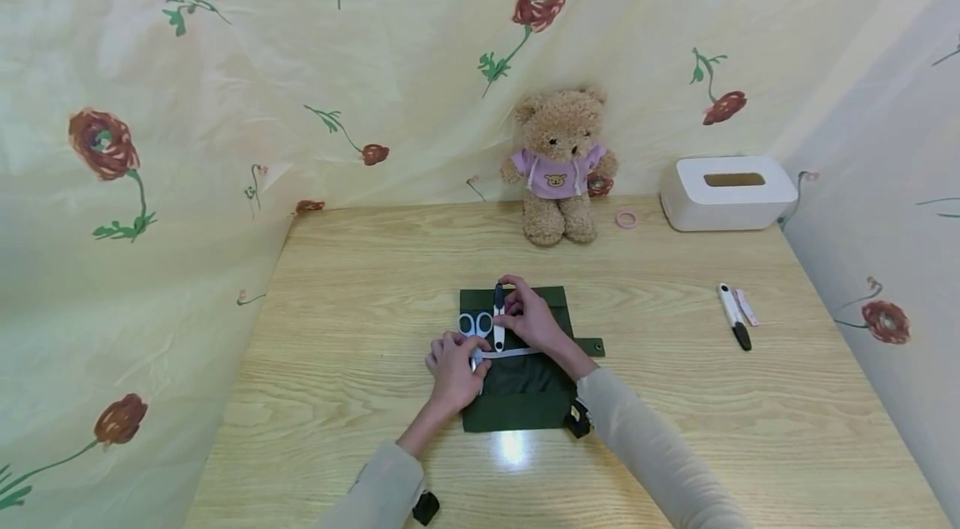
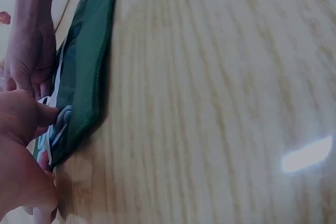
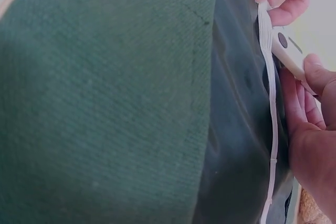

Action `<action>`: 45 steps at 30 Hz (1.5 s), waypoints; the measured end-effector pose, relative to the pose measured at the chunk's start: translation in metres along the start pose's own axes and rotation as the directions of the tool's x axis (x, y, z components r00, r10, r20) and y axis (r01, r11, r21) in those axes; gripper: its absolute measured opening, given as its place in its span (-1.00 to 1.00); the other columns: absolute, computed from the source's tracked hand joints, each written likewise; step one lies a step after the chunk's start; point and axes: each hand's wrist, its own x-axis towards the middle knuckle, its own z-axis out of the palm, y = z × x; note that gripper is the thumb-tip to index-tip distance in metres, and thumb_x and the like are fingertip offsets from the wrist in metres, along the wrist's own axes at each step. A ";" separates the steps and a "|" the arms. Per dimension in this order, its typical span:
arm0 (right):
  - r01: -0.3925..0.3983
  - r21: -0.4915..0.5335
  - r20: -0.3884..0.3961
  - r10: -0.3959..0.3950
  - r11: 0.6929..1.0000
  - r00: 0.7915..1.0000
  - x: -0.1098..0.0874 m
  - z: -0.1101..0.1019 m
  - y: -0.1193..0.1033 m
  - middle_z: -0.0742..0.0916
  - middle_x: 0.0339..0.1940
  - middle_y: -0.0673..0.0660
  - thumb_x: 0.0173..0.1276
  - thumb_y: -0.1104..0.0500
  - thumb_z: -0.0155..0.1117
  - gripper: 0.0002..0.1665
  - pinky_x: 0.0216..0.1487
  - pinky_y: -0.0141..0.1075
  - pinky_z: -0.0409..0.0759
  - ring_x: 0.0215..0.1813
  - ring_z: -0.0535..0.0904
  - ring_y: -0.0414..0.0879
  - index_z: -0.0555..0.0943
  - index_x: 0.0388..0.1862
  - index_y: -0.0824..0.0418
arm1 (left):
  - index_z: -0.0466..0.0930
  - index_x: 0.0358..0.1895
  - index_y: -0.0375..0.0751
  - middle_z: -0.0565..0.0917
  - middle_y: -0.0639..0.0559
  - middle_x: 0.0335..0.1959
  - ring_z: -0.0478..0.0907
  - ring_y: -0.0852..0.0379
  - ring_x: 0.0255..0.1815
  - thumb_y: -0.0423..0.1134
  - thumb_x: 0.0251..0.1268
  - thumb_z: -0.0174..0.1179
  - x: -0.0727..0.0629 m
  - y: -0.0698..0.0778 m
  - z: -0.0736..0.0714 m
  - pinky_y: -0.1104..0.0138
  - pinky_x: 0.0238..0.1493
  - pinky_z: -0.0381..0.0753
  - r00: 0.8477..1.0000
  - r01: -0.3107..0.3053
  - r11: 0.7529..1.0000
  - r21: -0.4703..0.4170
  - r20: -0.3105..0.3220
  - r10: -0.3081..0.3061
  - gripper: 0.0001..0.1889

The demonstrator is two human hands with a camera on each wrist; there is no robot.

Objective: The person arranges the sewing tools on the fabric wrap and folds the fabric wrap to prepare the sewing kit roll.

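A dark green fabric organizer point(image 1: 517, 412) lies unfolded on the table, with a white elastic band point(image 3: 271, 93) across it. My left hand point(image 1: 454, 366) is at its left side, pinching the band between thumb and fingers. Scissors with pale handles point(image 1: 476, 324) lie under the band there, their lower part partly hidden by that hand. My right hand point(image 1: 529, 319) holds a slim white-and-black pen-shaped tool point(image 1: 499, 329) upright over the organizer, right of the scissors. A dark oval marks the tool's white end, close to the band in the right wrist view.
Farther right lie a similar white-and-black tool point(image 1: 734, 316) and a small pink-and-white strip point(image 1: 747, 307). Along the back are a teddy bear point(image 1: 558, 167), a pink ring point(image 1: 626, 218) and a white tissue box point(image 1: 727, 208). A strap point(image 1: 591, 346) sticks out from the organizer's right side.
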 end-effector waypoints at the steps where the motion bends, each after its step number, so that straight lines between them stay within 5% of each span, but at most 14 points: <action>1: 0.001 -0.007 -0.006 -0.001 1.000 1.000 0.000 0.000 0.000 0.63 -0.26 0.16 0.21 0.39 0.46 -0.23 -0.22 -0.19 0.53 -0.28 0.61 -0.02 0.35 0.37 0.32 | 0.66 -0.18 0.03 0.37 -0.11 -0.08 0.21 -0.18 0.00 -0.28 0.25 0.38 -0.001 0.000 0.002 -0.08 -0.03 0.14 1.000 -0.012 1.000 0.016 -0.014 0.012 -0.85; 6: 0.017 -0.023 -0.048 -0.018 1.000 0.999 -0.001 0.001 0.003 0.65 -0.26 0.15 0.22 0.38 0.47 -0.23 -0.19 -0.15 0.53 -0.27 0.62 -0.01 0.35 0.36 0.29 | 0.68 -0.20 0.01 0.38 -0.07 -0.11 0.21 -0.14 -0.03 -0.25 0.21 0.42 -0.003 0.001 0.007 -0.06 -0.03 0.14 0.995 -0.049 0.997 0.062 -0.084 0.054 -0.86; 13: 0.075 -0.007 -0.076 -0.075 0.997 0.994 -0.004 0.006 0.004 0.64 -0.28 0.13 0.20 0.39 0.48 -0.23 -0.24 -0.19 0.52 -0.30 0.61 -0.04 0.35 0.35 0.28 | 0.68 -0.24 0.00 0.35 -0.06 -0.10 0.19 -0.14 -0.02 -0.28 0.20 0.43 -0.005 0.000 0.010 -0.03 -0.05 0.11 0.991 -0.051 0.999 0.011 -0.119 0.052 -0.86; 24: 0.069 -0.088 0.051 -0.065 0.994 0.997 -0.007 0.000 -0.003 0.62 -0.27 0.13 0.22 0.38 0.47 -0.24 -0.23 -0.16 0.57 -0.29 0.61 -0.06 0.34 0.36 0.33 | 0.65 -0.22 -0.02 0.35 -0.06 -0.11 0.19 -0.13 -0.05 -0.26 0.15 0.46 -0.004 -0.007 0.013 -0.02 -0.11 0.11 0.982 -0.104 0.994 -0.023 -0.161 0.099 -0.81; 31: 0.065 -0.152 0.135 -0.044 0.986 0.990 -0.009 -0.003 -0.007 0.61 -0.32 0.10 0.22 0.36 0.47 -0.23 -0.28 -0.24 0.56 -0.34 0.57 -0.14 0.35 0.37 0.37 | 0.65 -0.18 -0.04 0.36 -0.09 -0.06 0.20 -0.17 0.00 -0.23 0.20 0.44 -0.004 -0.007 0.009 -0.05 -0.07 0.13 0.991 -0.085 0.996 -0.035 -0.103 0.081 -0.82; 36: 0.045 -0.187 0.166 -0.014 0.981 0.986 -0.011 -0.005 -0.010 0.62 -0.34 0.10 0.19 0.36 0.49 -0.24 -0.31 -0.26 0.54 -0.38 0.55 -0.16 0.37 0.34 0.37 | 0.65 -0.07 -0.04 0.35 -0.11 0.01 0.18 -0.19 0.06 -0.20 0.24 0.39 -0.004 -0.010 0.001 -0.07 -0.03 0.13 0.996 -0.089 0.994 -0.059 0.003 0.090 -0.78; 40: 0.027 -0.203 0.195 0.013 0.979 0.981 -0.012 -0.006 -0.013 0.61 -0.35 0.09 0.20 0.36 0.48 -0.25 -0.32 -0.27 0.53 -0.39 0.53 -0.17 0.37 0.33 0.39 | 0.64 0.06 -0.03 0.33 -0.12 0.08 0.16 -0.20 0.12 -0.25 0.25 0.35 -0.003 -0.017 -0.008 -0.09 0.02 0.13 0.989 -0.098 0.992 -0.085 0.107 0.107 -0.70; 45: 0.011 -0.227 0.230 0.043 0.974 0.972 -0.011 -0.006 -0.017 0.61 -0.34 0.10 0.19 0.35 0.49 -0.28 -0.29 -0.24 0.53 -0.36 0.53 -0.14 0.42 0.30 0.41 | 0.62 0.15 -0.04 0.33 -0.12 0.11 0.18 -0.22 0.14 -0.27 0.24 0.37 -0.003 -0.021 -0.015 -0.11 0.05 0.15 0.976 -0.138 0.987 -0.079 0.159 0.149 -0.61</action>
